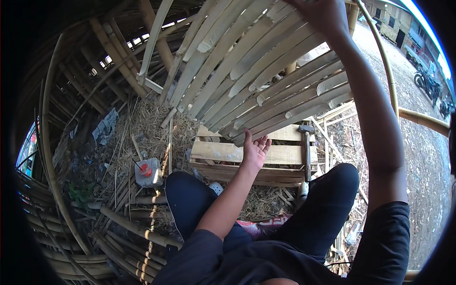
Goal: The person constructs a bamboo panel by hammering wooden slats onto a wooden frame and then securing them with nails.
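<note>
While sitting low among straw and offcuts, the person is facing a big panel of split bamboo slats (256, 66) that is filling the upper centre of the frame and leaning out over everything beneath it. Behind it, in the upper left, a bamboo frame (118, 57) of round poles is standing in shadow. Under the panel's lower edge, at centre, a wooden crate (223, 152) is lying on the straw, partly hidden by the slats. A hammer (306, 147) is resting on the crate's right end, head toward the panel. Left of the crate, a small plastic jug (148, 172) with a red cap is sitting among loose bamboo strips.

The right hand (323, 14) is reaching up to the panel's top edge at upper right; its fingers are running out of the frame, so its grip cannot be told. The left hand (255, 149) is hovering open over the crate, palm up, fingers loosely spread, holding nothing.
</note>
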The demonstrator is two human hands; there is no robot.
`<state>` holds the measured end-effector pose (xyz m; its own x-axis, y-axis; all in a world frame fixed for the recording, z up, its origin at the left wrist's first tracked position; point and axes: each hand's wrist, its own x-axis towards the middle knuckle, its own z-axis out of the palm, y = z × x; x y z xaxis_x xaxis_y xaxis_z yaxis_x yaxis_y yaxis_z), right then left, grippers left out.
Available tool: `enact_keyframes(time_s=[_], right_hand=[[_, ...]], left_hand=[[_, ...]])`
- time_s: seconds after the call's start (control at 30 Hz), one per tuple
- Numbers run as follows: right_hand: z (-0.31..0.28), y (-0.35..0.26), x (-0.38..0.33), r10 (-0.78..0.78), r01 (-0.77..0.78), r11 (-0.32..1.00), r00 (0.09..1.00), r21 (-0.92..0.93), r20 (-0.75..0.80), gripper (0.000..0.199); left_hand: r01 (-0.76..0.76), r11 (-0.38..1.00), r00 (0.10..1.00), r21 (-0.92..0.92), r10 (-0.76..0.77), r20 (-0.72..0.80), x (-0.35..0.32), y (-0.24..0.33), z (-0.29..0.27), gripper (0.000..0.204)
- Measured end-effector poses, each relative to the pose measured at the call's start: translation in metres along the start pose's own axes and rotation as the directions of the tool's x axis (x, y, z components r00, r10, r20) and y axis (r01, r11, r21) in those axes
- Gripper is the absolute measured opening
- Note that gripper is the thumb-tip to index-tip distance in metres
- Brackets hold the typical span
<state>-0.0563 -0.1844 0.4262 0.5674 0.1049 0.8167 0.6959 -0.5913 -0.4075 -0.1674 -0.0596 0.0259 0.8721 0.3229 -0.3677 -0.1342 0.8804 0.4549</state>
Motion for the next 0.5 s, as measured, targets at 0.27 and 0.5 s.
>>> enact_keyframes(time_s=[0.27,0.5], right_hand=[[0.019,-0.027,0.011,-0.229,0.23,0.973,0.972,-0.009,0.042,0.06],[0.037,-0.031,0.0,-0.341,0.341,0.939,0.916,0.039,0.214,0.061]], left_hand=[[0.184,0.982,0.938,-0.038,-0.187,-0.294,-0.048,-0.002,0.024,0.066],[-0.335,0.905,0.941,0.261,0.305,0.149,-0.163,0.091,0.067,0.042]])
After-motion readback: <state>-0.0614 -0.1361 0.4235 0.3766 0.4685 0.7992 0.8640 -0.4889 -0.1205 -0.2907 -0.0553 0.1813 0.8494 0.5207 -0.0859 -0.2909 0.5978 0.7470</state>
